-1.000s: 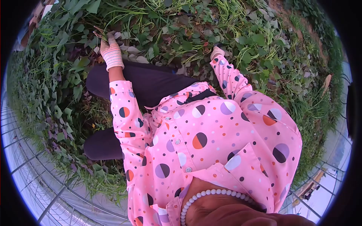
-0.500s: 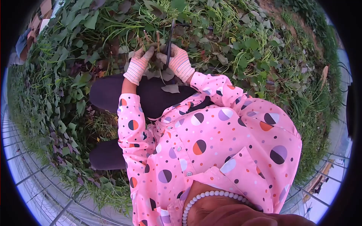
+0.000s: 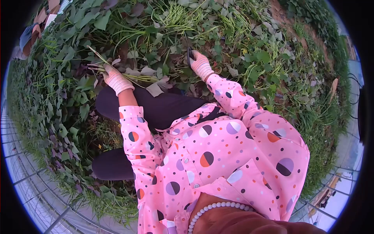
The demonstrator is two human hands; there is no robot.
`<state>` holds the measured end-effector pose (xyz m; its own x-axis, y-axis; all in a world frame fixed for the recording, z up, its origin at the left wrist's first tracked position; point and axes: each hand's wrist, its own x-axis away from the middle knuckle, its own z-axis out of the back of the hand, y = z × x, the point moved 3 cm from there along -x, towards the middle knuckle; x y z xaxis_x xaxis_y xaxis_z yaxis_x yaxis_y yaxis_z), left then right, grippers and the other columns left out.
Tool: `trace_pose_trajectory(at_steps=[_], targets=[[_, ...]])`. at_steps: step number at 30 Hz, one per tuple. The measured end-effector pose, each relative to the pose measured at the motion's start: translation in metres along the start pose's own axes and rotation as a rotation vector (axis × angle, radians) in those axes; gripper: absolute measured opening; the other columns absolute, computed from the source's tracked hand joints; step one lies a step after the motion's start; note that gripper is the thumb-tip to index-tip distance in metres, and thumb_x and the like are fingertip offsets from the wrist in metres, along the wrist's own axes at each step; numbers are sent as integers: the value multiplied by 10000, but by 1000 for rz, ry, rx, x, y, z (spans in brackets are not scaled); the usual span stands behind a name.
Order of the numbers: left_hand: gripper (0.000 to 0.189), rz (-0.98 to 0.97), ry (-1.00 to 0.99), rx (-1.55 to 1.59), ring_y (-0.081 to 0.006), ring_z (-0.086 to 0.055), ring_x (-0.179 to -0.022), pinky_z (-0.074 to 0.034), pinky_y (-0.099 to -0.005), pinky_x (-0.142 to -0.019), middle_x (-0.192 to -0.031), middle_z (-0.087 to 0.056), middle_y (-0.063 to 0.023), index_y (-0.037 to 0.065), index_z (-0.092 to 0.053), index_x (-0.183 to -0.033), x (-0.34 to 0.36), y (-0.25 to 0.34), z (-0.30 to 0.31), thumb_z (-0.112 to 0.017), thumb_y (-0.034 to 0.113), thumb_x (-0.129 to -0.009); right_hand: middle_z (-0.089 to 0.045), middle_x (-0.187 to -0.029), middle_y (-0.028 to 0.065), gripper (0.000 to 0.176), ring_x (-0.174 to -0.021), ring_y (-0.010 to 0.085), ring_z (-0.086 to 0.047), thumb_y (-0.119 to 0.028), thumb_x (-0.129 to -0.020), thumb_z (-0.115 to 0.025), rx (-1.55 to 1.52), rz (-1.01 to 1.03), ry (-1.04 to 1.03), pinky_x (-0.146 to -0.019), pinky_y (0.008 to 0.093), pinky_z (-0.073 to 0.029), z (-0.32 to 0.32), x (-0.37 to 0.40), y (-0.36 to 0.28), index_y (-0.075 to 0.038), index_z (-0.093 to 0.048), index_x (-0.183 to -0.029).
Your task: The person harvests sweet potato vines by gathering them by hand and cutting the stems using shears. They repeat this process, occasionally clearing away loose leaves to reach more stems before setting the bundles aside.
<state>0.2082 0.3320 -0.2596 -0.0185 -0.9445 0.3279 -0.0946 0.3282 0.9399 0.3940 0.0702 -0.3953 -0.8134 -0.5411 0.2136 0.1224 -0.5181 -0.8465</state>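
Observation:
My left hand (image 3: 116, 80), in a striped knitted glove, is closed around a bundle of cut vine stems (image 3: 97, 58). The stem ends stick out to the left, and drooping leaves (image 3: 155, 88) hang to the right over my dark trouser leg. My right hand (image 3: 200, 64), gloved alike, grips the black handle of a thin cutting tool (image 3: 189, 56), its narrow blade pointing up and away from me. Behind that tool lie green vines. The two hands are well apart.
Dense leafy vines (image 3: 58, 101) and long grass spread all around my knees (image 3: 113, 163). Bare soil (image 3: 292, 27) shows at the upper right. Metal framing (image 3: 58, 220) runs along the lower left edge. Cardboard-like pieces (image 3: 40, 15) stand at the upper left.
My hands have moved apart. The left went left and slightly down with the stems, now lying sideways; the right shifted slightly right with the tool.

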Motion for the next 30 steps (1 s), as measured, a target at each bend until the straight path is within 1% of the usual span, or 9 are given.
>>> trace_pose_trajectory(at_steps=[3, 7, 11, 12, 15, 17, 25, 28, 30], targets=[[502, -13, 93, 63, -184, -538, -679, -458, -328, -615, -841, -598, -60, 19, -544, -1134, 1, 3, 2, -616, 413, -833, -623, -1041, 230, 452, -997, 374, -581, -387, -829, -540, 497, -228, -224, -872, 420, -452, 44, 31, 68, -35, -607, -1105], [475, -262, -21, -253, -168, -544, -689, -466, -331, -647, -874, -612, -52, 16, -571, -1078, -5, 0, 0, -719, 345, -768, -677, -901, 165, 475, -831, 281, -646, -438, -848, -544, 478, -397, -246, -759, 354, -496, 72, 62, 194, -17, -643, -1046], [439, -164, -127, -172, -138, -555, -666, -463, -304, -586, -895, -625, -44, 33, -588, -1098, -6, -6, 0, -732, 272, -760, -662, -818, 63, 549, -694, 130, -611, -550, -896, -479, -738, -754, -442, -567, 257, -471, 100, 56, 131, -41, -606, -1056], [401, -115, -126, -149, -133, -564, -656, -454, -290, -552, -886, -629, -38, 46, -604, -1086, -13, -15, 2, -722, 257, -766, -634, -798, 46, 560, -680, 138, -606, -572, -878, -500, -858, -674, -495, -539, 261, -473, 108, 51, 108, -56, -570, -1082], [340, -160, -125, -197, -136, -559, -622, -450, -292, -539, -872, -627, -34, 45, -617, -1033, -12, -13, -2, -710, 247, -775, -641, -841, 35, 636, -547, 132, -550, -713, -770, -526, -772, -734, -242, -452, 247, -397, 117, 19, 68, -133, -585, -1024], [307, -195, -163, -215, -134, -556, -622, -452, -287, -556, -854, -634, -36, 38, -627, -1006, -9, -11, -2, -694, 249, -794, -612, -747, 29, 596, -496, 123, -517, -671, -762, -587, -685, -925, -403, -401, 247, -396, 119, -14, 102, -158, -560, -1064], [160, -258, -303, -425, -125, -567, -666, -475, -300, -570, -887, -611, -27, 72, -658, -958, 3, -7, -6, -587, 173, -857, -577, -682, -24, 529, -451, 63, -443, -681, -721, -624, -786, -816, -451, -358, 189, -223, 101, -63, 141, -202, -614, -947], [156, -182, -298, -375, -116, -582, -700, -475, -266, -562, -894, -610, -29, 93, -675, -947, 10, -4, -12, -556, 164, -876, -650, -795, 39, 517, -567, 154, -579, -628, -822, -532, -970, -826, -750, -418, 283, -393, 103, -68, 158, -154, -633, -1004], [163, -312, -342, -494, -118, -583, -707, -470, -256, -606, -878, -630, -31, 71, -660, -975, -19, -31, -4, -565, 161, -879, -648, -782, 43, 519, -563, 159, -578, -629, -821, -528, -896, -849, -560, -416, 289, -391, 98, -68, 165, -148, -636, -985]])
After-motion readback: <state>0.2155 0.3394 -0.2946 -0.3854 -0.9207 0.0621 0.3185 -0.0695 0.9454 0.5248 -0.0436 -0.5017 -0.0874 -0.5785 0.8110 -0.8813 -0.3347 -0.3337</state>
